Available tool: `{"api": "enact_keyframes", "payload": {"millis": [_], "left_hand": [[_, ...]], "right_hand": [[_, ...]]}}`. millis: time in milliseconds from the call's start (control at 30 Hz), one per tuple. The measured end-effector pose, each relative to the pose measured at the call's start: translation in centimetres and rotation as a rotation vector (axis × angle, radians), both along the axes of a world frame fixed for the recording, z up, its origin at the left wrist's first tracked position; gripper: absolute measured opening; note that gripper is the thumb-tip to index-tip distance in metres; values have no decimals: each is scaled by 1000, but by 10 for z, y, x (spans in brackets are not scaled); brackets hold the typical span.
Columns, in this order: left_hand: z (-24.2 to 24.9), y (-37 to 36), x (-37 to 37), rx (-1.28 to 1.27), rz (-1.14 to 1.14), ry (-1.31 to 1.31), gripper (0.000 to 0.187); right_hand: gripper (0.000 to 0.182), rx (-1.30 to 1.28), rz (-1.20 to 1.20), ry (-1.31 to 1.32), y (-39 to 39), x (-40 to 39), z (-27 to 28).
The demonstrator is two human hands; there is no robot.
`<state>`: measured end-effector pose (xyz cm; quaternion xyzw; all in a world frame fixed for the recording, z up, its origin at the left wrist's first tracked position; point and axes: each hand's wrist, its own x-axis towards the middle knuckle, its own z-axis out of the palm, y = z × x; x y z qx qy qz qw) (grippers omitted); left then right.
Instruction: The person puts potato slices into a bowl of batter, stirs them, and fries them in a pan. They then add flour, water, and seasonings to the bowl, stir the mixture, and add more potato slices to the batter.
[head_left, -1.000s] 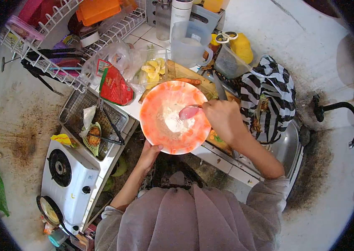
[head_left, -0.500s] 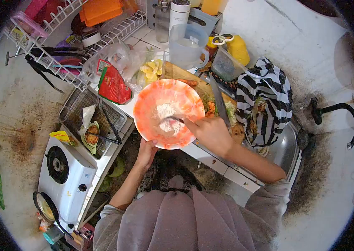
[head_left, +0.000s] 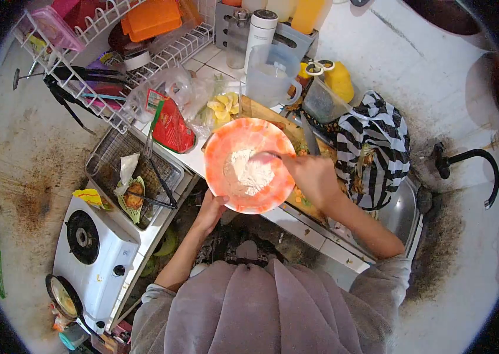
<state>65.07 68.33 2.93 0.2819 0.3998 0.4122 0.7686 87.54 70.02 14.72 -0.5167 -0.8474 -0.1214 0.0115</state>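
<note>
An orange and white bowl (head_left: 224, 138) is held up in front of me, tilted slightly, with white flour (head_left: 252, 174) in its middle. My left hand (head_left: 209, 211) grips the bowl's lower left rim, thumb on the edge. Closed around a spoon (head_left: 265, 157), my right hand (head_left: 315, 178) is over the right side of the bowl; the spoon's head is above the flour. Behind the bowl lies a wooden cutting board (head_left: 255, 111) with chopped vegetables and a knife (head_left: 309, 133), partly covered by the bowl and my right arm.
A striped plastic bag (head_left: 373, 135) sits by the sink (head_left: 399, 206) at right. At left are a gas stove (head_left: 102, 248), a frying pan (head_left: 65, 295) and a wire-basket tray (head_left: 105, 156). A red pouch (head_left: 174, 127), measuring jug (head_left: 270, 79) and dish rack (head_left: 173, 50) stand behind.
The spoon has lifted out of the flour to just above it. The flour looks more spread out, and the bowl sits slightly further right and lower in view.
</note>
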Motion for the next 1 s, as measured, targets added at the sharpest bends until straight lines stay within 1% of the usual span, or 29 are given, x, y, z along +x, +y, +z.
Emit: {"api": "enact_keyframes", "payload": {"millis": [67, 133, 167, 267, 333, 400, 433, 467, 533, 567, 600, 633, 667, 700, 767, 833, 900, 933, 1000], "left_hand": [[-11, 1, -2, -13, -12, 20, 55], [-14, 5, -4, -7, -42, -37, 56], [-14, 6, -5, -4, -44, -39, 56], [-12, 6, -9, -56, 6, -106, 58], [-9, 7, -10, 143, -34, 2, 62], [-4, 11, -12, 158, -53, 4, 64], [-3, 14, -13, 175, -66, 9, 67], [-2, 15, -13, 177, -74, 9, 67], [-1, 18, -14, 79, -48, -43, 72], [1, 19, -14, 80, -55, -40, 72], [3, 21, -13, 161, -71, -15, 76], [4, 21, -12, 238, -88, 9, 79], [4, 21, -12, 233, -97, 9, 79], [4, 23, -11, 252, -118, 11, 82], [6, 28, -13, 278, -146, 17, 85], [6, 27, -14, 404, -127, -1, 90], [9, 25, -13, 364, -116, -14, 91], [10, 26, -12, 331, -100, -24, 91], [14, 26, -12, 274, -105, -21, 91]], "right_hand": [[36, 52, -11, 26, 8, -11, -5], [34, -9, 84, 17, 4, -24, -12], [30, -39, 71, 47, -4, -28, -13], [28, -61, 49, 77, -11, -16, 3], [28, -83, 8, 125, -4, -16, 11], [28, 54, -1, 197, 3, -21, 4], [32, 62, -36, 92, 1, -28, -6], [32, 64, -45, 92, -5, -30, -7], [37, -15, 65, 126, -12, -32, -9], [43, 9, 116, 129, -12, -25, -12], [43, 11, 109, 131, -9, -26, -8], [43, 35, 49, 100, -6, -26, -2], [43, 58, -12, 67, -2, -25, 2], [45, 136, 58, 61, 7, -20, 1], [45, 138, 6, 20, 2, -15, 5], [45, 128, -41, -24, -11, -11, 5], [39, -118, -103, -155, -30, -11, 2], [39, -124, -108, -156, -32, -12, 2], [41, -197, -203, -42, -34, -16, 4]]}}
